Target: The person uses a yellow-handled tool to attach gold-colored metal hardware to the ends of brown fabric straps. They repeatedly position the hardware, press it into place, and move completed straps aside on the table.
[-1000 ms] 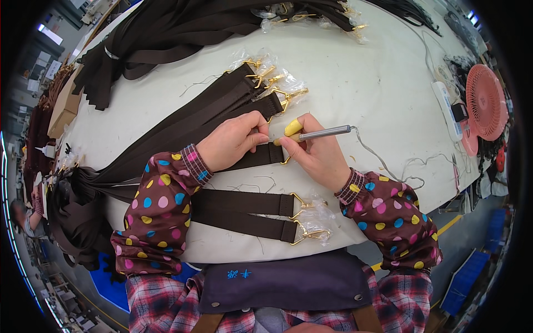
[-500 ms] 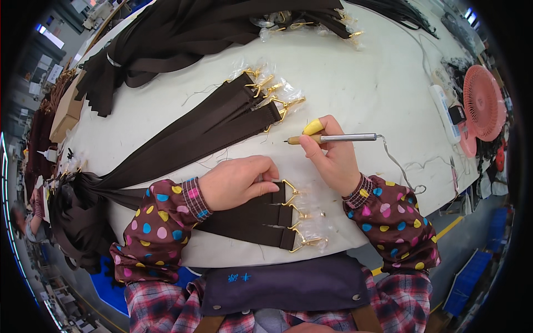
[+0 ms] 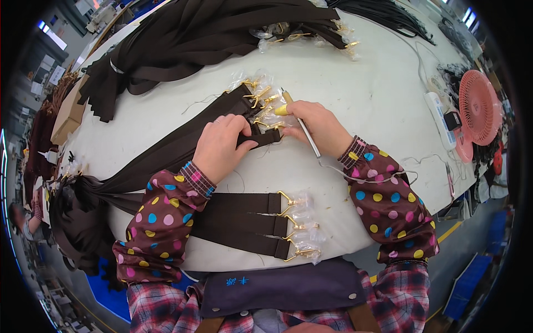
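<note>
My left hand pinches the end of a dark brown strap from the upper fan of straps. My right hand, with a yellow cover on one finger, is closed round a corded pen-like tool. Its tip points up and away from me, clear of the strap. The right thumb is at the strap's end, by the gold-coloured hooks in clear plastic. Nearer to me lie more brown straps side by side, ending in gold-coloured clasps wrapped in plastic.
A large bundle of dark straps lies across the far side of the white table. Gathered straps hang at the left edge. To the right are a pink fan, a white power strip and the tool's grey cord.
Both hands have moved away from the near straps to the upper ones. My left hand has taken hold of a strap end there. The tool has swung from level to pointing up and away.
</note>
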A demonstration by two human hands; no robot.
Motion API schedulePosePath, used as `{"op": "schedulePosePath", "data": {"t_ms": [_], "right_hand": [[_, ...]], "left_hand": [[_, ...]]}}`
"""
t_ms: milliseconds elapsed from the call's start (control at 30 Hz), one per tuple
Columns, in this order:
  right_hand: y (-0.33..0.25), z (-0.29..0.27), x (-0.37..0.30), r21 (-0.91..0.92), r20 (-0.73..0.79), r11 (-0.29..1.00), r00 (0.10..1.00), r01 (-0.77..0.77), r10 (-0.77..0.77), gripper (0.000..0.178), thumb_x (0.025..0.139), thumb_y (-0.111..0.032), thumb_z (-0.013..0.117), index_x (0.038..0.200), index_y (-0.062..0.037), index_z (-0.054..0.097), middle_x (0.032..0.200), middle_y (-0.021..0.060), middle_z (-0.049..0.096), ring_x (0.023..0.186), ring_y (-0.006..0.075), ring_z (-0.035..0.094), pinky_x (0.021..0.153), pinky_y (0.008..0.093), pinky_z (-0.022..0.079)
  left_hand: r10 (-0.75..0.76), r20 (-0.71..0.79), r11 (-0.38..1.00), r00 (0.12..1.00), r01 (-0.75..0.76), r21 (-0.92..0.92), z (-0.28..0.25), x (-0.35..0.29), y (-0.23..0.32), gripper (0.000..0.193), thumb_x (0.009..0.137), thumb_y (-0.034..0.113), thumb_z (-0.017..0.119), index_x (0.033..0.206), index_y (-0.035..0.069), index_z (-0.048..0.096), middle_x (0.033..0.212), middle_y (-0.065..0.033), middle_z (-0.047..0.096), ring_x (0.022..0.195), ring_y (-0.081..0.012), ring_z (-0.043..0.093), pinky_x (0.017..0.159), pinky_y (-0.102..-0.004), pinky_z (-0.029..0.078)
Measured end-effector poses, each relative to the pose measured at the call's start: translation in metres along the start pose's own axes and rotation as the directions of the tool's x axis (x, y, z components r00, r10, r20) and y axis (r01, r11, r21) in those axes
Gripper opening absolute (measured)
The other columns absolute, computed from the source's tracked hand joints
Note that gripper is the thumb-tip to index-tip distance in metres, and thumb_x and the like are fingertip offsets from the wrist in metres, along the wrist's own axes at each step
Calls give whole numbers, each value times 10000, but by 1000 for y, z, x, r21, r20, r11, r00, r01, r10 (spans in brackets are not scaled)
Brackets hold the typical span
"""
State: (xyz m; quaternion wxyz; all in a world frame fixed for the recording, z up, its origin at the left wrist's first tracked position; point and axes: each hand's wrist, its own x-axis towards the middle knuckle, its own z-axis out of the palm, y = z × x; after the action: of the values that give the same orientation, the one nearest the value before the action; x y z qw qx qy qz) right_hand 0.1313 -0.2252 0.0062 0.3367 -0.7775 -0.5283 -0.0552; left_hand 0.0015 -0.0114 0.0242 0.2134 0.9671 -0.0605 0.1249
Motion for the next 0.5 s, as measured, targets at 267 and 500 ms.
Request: {"op": "schedulePosePath", "data": {"t_ms": [267,500], "right_hand": [[-44,-19,-40,266,125,953,985,-147,117,297,790,-93,769,1027,-48,597,855,101,561,738,245,554,656,319,460],[-42,-9,-51,-26,-36,1000,999,17,-18,260,799,-86,748,1011,-43,604,871,91,589,785,257,586,769,341,445]], "left_hand": [[-179,396,777,901,376,-505,-3,-26,12,200,851,128,726,918,20,571,784,-58,645,717,-113,616,660,-259,499],[113,117,974,987,-87,-207,0,-28,30,257,796,107,736,1003,71,589,988,-86,524,853,-283,578,735,-380,495]]}}
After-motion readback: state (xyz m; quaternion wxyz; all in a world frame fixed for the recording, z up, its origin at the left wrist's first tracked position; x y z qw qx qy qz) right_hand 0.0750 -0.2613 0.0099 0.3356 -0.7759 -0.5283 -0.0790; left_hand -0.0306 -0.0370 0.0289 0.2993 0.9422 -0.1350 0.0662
